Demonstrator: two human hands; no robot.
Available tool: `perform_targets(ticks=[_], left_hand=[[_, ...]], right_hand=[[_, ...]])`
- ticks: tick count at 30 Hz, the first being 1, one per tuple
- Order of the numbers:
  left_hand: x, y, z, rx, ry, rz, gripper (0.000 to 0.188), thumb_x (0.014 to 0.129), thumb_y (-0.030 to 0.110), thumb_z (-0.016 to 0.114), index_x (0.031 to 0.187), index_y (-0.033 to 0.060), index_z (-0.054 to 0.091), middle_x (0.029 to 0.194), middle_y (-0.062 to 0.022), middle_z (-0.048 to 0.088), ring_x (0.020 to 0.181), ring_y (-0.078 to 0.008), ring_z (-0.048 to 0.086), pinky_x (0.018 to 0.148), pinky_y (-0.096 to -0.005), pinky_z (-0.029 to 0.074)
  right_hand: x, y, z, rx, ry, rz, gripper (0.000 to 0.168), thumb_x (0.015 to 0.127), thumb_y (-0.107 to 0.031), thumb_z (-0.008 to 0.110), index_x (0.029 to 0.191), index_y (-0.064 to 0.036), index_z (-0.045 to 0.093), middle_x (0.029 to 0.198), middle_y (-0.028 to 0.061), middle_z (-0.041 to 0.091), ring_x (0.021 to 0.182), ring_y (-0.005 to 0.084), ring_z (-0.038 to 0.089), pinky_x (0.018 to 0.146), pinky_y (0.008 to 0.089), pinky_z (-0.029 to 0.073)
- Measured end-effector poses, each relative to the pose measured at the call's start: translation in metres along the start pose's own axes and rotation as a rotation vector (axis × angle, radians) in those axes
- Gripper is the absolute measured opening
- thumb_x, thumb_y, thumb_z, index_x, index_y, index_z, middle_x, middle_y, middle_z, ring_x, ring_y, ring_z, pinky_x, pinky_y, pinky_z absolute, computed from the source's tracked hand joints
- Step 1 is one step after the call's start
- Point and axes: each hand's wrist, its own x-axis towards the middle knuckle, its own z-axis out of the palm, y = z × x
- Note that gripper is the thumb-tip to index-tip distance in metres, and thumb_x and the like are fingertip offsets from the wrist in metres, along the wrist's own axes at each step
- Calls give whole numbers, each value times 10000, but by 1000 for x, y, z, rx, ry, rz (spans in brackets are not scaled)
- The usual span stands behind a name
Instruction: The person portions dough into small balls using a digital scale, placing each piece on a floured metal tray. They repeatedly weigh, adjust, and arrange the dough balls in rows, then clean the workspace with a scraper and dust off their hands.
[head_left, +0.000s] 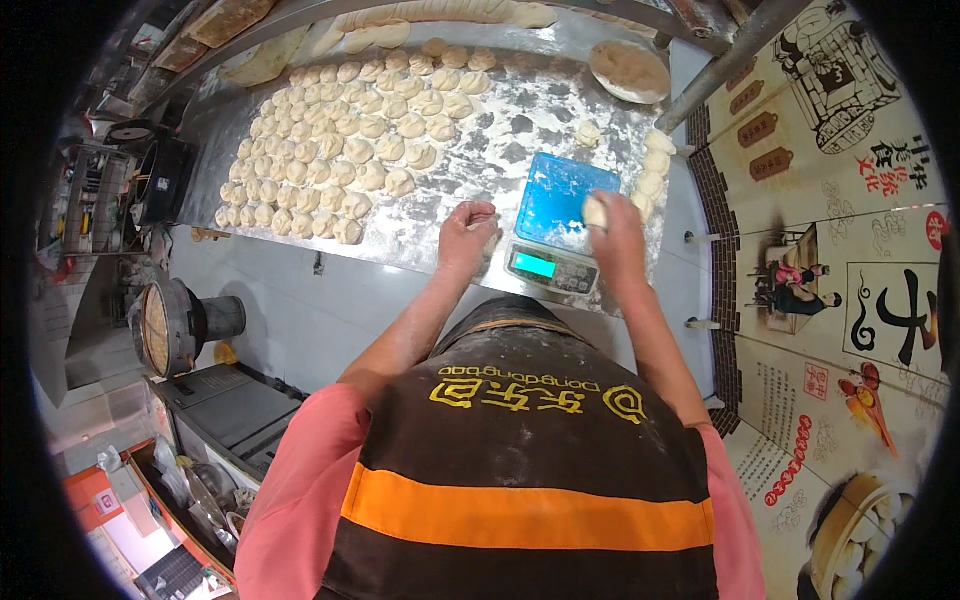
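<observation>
My right hand (621, 238) grips a small piece of dough (595, 213) over the right side of a blue-topped digital kitchen scale (559, 191). Whether the dough touches the platform is hard to tell. To the left of the scale, my left hand (463, 238) hovers near the table's front edge with its fingers curled; the palm side is hidden, so anything in it cannot be made out. One loose dough piece (588, 134) lies just beyond the scale. A lumpy roll of dough (651, 178) runs along the table's right end, beside my right hand.
Rows of dough pieces (358, 151) cover the left of the floured metal table (517, 120). A bowl of brownish powder or filling (628, 69) stands at the back right, near a metal post (731, 64). Long dough (450, 13) lies along the back. A printed wall (795, 187) is at right.
</observation>
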Motion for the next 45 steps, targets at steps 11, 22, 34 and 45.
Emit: perform_targets(ticks=[11, 22, 34, 45], left_hand=[[-17, -3, -11, 13, 32, 47, 195, 782, 43, 632, 971, 12, 600, 951, -56, 628, 908, -131, 571, 831, -258, 444], [8, 14, 17, 197, -33, 264, 246, 734, 57, 635, 971, -2, 610, 947, -88, 641, 923, -169, 598, 824, -287, 468], [48, 44, 74, 811, -274, 528, 527, 707, 315, 642, 1132, 13, 568, 1107, -182, 584, 1059, -288, 554, 908, -388, 440], [49, 68, 102, 1195, -543, 485, 645, 625, 409, 712, 1104, 4, 563, 1095, -191, 532, 1102, -337, 484, 941, -450, 373]], right_hand=[[-9, 7, -33, -5, 83, 184, 282, 770, -40, 571, 1053, -41, 571, 1048, 146, 578, 1043, 330, 505, 920, 394, 398], [-64, -5, -30, 41, 38, 168, 109, 814, -65, 562, 913, -39, 596, 941, 125, 589, 928, 315, 544, 817, 377, 438], [-68, -22, -35, 34, 101, 213, 106, 805, -52, 566, 907, -36, 589, 956, 130, 586, 920, 308, 555, 822, 369, 447], [-51, -35, -29, -8, 82, 228, 145, 806, -40, 563, 946, -26, 600, 980, 139, 581, 937, 305, 555, 836, 368, 446]])
